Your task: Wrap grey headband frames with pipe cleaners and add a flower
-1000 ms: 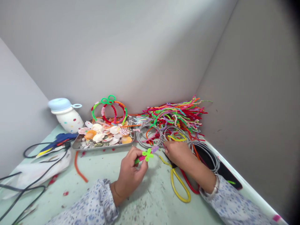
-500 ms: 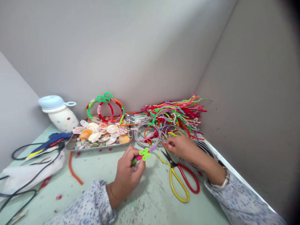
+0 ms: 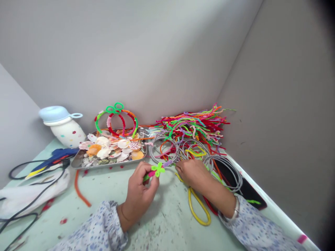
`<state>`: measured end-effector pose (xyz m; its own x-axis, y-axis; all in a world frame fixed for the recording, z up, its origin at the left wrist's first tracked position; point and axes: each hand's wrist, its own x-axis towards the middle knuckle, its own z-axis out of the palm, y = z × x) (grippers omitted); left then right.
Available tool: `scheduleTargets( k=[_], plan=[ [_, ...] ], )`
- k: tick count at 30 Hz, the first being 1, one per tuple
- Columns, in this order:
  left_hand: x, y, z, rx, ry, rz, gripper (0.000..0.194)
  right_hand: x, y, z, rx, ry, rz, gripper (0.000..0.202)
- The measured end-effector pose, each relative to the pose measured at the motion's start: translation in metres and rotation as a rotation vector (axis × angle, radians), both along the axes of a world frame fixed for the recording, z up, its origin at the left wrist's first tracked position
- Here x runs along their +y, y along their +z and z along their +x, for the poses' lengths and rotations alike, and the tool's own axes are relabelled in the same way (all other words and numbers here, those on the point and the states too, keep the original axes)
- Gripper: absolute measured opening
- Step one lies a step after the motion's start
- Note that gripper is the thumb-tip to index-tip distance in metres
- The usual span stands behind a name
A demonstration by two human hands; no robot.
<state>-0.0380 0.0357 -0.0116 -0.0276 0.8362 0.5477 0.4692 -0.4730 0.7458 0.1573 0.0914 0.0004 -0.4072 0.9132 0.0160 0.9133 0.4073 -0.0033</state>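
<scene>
My left hand (image 3: 143,184) pinches a thin piece wrapped in green, pink and purple fuzzy stem, with a lime-green flower shape (image 3: 158,169) on it. Just right of its purple end (image 3: 168,163), my right hand (image 3: 192,174) has its fingers pressed together; what they hold, if anything, is too small to make out. Scissors with a yellow handle (image 3: 199,212) and a red handle lie partly hidden under my right hand and forearm.
A metal tray (image 3: 110,165) of shells stands at the back left, with fuzzy rings (image 3: 135,122) on it. Beside it is a white bottle (image 3: 66,132). Colourful fuzzy stems (image 3: 193,122) and wire coils (image 3: 237,174) lie at the right. An orange stem (image 3: 80,191) lies left.
My right hand has moved left and slightly down, closer to the purple end, and now covers the scissor blades. My left hand holds the same piece, slightly further left in view.
</scene>
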Motion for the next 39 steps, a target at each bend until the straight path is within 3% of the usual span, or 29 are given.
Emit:
scheduleTargets(
  k=[4, 12, 20, 28, 36, 39],
  plan=[
    [0.002, 0.004, -0.001, -0.001, 0.021, 0.015, 0.005, 0.001, -0.001, 0.0, 0.032, 0.002, -0.014, 0.027],
    [0.003, 0.004, -0.001, 0.011, 0.038, 0.001, 0.004, 0.0, 0.03, 0.022, 0.238, 0.104, -0.182, 0.018],
    [0.001, 0.001, 0.0, 0.002, -0.01, -0.01, 0.004, -0.009, 0.018, 0.005, 0.252, 0.044, -0.21, 0.013],
    [-0.003, 0.005, 0.002, 0.014, -0.056, -0.009, 0.008, -0.011, 0.014, 0.004, 0.284, 0.036, -0.214, 0.012],
    [-0.003, 0.004, 0.001, 0.015, -0.07, -0.004, 0.008, -0.01, 0.018, 0.004, 0.332, 0.11, -0.303, 0.012],
    [-0.003, 0.003, 0.002, 0.008, -0.061, 0.011, 0.008, -0.005, 0.024, 0.012, 0.4, 0.083, -0.413, 0.015]
  ],
)
